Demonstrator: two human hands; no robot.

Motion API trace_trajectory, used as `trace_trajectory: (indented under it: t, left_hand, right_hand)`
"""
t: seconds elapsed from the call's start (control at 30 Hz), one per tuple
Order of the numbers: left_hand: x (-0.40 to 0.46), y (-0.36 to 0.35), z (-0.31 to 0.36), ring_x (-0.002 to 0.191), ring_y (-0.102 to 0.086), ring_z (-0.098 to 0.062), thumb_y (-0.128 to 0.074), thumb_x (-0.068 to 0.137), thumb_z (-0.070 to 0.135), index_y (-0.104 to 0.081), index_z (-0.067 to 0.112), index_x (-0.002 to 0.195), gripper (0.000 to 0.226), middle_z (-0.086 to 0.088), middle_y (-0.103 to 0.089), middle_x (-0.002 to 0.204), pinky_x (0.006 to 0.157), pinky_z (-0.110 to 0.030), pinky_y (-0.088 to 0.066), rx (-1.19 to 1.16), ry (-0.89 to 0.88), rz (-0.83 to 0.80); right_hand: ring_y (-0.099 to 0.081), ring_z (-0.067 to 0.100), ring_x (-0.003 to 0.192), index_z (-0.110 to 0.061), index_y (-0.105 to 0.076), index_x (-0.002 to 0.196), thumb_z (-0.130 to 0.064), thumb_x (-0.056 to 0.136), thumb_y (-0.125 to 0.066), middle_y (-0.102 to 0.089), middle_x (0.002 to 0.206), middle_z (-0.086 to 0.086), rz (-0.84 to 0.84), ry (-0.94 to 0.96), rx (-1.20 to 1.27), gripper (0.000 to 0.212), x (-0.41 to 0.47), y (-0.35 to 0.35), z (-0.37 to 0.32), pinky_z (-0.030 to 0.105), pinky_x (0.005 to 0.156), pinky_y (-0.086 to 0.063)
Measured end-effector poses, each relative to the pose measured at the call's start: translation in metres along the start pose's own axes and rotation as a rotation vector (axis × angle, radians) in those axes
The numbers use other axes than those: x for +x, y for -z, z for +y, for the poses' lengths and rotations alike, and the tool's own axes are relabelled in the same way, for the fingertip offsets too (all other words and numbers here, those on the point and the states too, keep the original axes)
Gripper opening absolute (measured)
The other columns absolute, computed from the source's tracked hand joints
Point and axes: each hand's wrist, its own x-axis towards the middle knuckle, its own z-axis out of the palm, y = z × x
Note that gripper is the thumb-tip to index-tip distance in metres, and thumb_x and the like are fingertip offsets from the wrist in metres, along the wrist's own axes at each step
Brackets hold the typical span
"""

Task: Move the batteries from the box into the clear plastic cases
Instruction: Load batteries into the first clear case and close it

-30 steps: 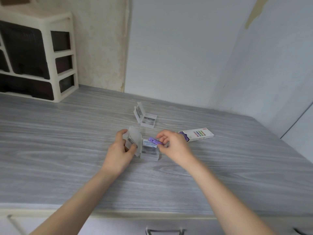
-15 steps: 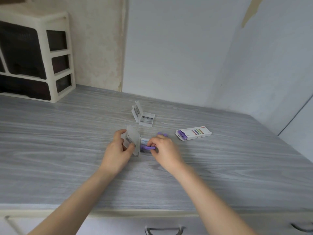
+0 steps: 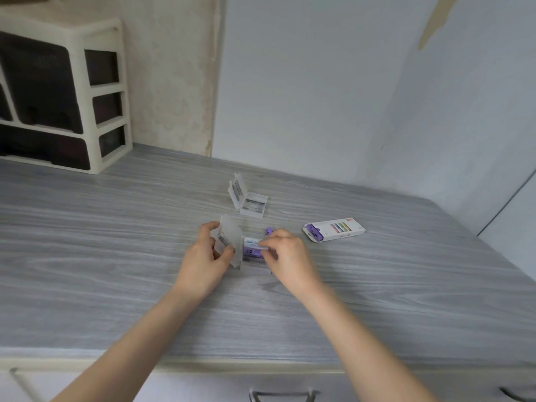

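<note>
Left hand [image 3: 206,256]: gripping the raised lid [image 3: 229,242] of the near clear case [image 3: 251,253], thumb and fingers pinched on it, lid standing up and tilted.
Right hand [image 3: 285,253]: fingertips closed down on a purple battery [image 3: 251,252] lying in the tray of that same case.
Near clear case: sits open on the desk [image 3: 116,242], right between the two hands; the purple battery lies flat across it.
Loose battery [image 3: 269,230]: a purple one on the desk just behind the right hand; only its end shows.
Battery box [image 3: 335,229]: white, lying flat on the desk to the right, well apart from the hands, its near end open with purple battery ends showing.
Second clear case [image 3: 249,201]: farther back on the desk, open, lid propped up on its left side; contents too blurred to tell.
Drawer unit [image 3: 62,97]: cream frame with dark drawers, on the desk's far left corner.
</note>
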Motion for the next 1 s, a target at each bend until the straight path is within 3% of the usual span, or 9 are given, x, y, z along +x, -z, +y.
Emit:
trace_trajectory:
  t: [0.1, 0.2, 0.3, 0.47, 0.63, 0.73, 0.8, 0.9, 1.0]
  left_hand:
    - [0.001, 0.0, -0.001, 0.076, -0.064, -0.032, -0.057, 0.085, 0.015, -0.036, 0.02, 0.13, 0.051, -0.019, -0.069, 0.088, 0.078, -0.047, -0.052, 0.009, 0.003, -0.007]
    - [0.002, -0.001, -0.002, 0.075, -0.064, -0.032, -0.058, 0.084, 0.016, -0.036, 0.021, 0.13, 0.051, -0.019, -0.069, 0.087, 0.078, -0.047, -0.052, 0.009, 0.005, -0.006]
    - [0.003, -0.001, -0.003, 0.075, -0.064, -0.032, -0.058, 0.084, 0.015, -0.037, 0.021, 0.129, 0.05, -0.02, -0.069, 0.086, 0.077, -0.045, -0.052, 0.01, 0.003, -0.001]
    - [0.003, -0.001, -0.002, 0.075, -0.064, -0.032, -0.058, 0.084, 0.014, -0.038, 0.021, 0.129, 0.05, -0.017, -0.069, 0.086, 0.077, -0.043, -0.052, -0.007, 0.007, -0.009]
    - [0.001, 0.0, 0.001, 0.075, -0.064, -0.03, -0.058, 0.084, 0.014, -0.037, 0.02, 0.13, 0.051, -0.013, -0.068, 0.084, 0.076, -0.039, -0.05, 0.008, 0.005, -0.005]
    - [0.001, 0.0, 0.001, 0.075, -0.065, -0.029, -0.058, 0.085, 0.014, -0.037, 0.02, 0.131, 0.051, -0.011, -0.068, 0.084, 0.076, -0.039, -0.05, 0.008, 0.005, -0.009]
    - [0.001, 0.0, 0.002, 0.075, -0.064, -0.029, -0.057, 0.085, 0.014, -0.037, 0.02, 0.131, 0.051, -0.012, -0.068, 0.084, 0.075, -0.039, -0.051, 0.013, 0.002, -0.006]
    - [0.001, 0.0, 0.001, 0.076, -0.065, -0.029, -0.057, 0.085, 0.014, -0.037, 0.02, 0.131, 0.051, -0.013, -0.069, 0.085, 0.077, -0.041, -0.053, 0.004, 0.009, -0.007]
    - [0.002, 0.0, 0.001, 0.077, -0.065, -0.028, -0.057, 0.085, 0.015, -0.037, 0.02, 0.131, 0.051, -0.012, -0.069, 0.086, 0.079, -0.042, -0.053, -0.006, 0.012, -0.009]
  right_hand:
    - [-0.066, 0.024, 0.076, -0.009, -0.075, 0.086, -0.007, 0.08, -0.065, -0.072, 0.088, 0.012, 0.177, -0.172, 0.137, 0.012, 0.007, 0.01, 0.007, 0.03, 0.076, -0.052]
    - [-0.068, 0.025, 0.079, -0.004, -0.074, 0.082, -0.002, 0.08, -0.062, -0.075, 0.085, 0.014, 0.211, -0.349, 0.265, 0.013, 0.012, 0.021, 0.015, 0.036, 0.08, -0.054]
    - [-0.069, 0.027, 0.081, -0.003, -0.074, 0.078, -0.001, 0.079, -0.06, -0.075, 0.084, 0.014, 0.202, -0.436, 0.243, 0.015, 0.013, 0.021, 0.023, 0.035, 0.081, -0.054]
    - [-0.068, 0.026, 0.08, -0.004, -0.073, 0.077, -0.004, 0.08, -0.06, -0.075, 0.083, 0.013, 0.135, -0.486, 0.179, 0.014, 0.013, 0.015, 0.027, 0.03, 0.075, -0.05]
    - [-0.067, 0.033, 0.081, -0.001, -0.07, 0.078, -0.016, 0.084, -0.061, -0.073, 0.082, 0.019, 0.056, -0.491, 0.106, 0.018, 0.018, 0.003, 0.03, 0.037, 0.074, -0.054]
    - [-0.06, 0.032, 0.073, -0.01, -0.058, 0.066, -0.014, 0.085, -0.056, -0.07, 0.082, 0.02, -0.007, -0.473, -0.028, 0.019, 0.023, 0.001, 0.031, 0.03, 0.061, -0.042]
    - [-0.055, 0.032, 0.072, -0.013, -0.051, 0.065, -0.011, 0.085, -0.054, -0.067, 0.082, 0.02, -0.027, -0.489, -0.063, 0.02, 0.026, 0.002, 0.032, 0.028, 0.06, -0.035]
    - [-0.051, 0.031, 0.071, -0.01, -0.056, 0.066, -0.01, 0.085, -0.054, -0.066, 0.08, 0.02, -0.045, -0.53, -0.048, 0.019, 0.026, 0.003, 0.032, 0.028, 0.061, -0.038]
    - [-0.063, 0.031, 0.08, -0.003, -0.069, 0.081, -0.009, 0.083, -0.059, -0.073, 0.087, 0.015, 0.068, -0.49, 0.084, 0.012, 0.02, 0.006, 0.033, 0.031, 0.072, -0.049]
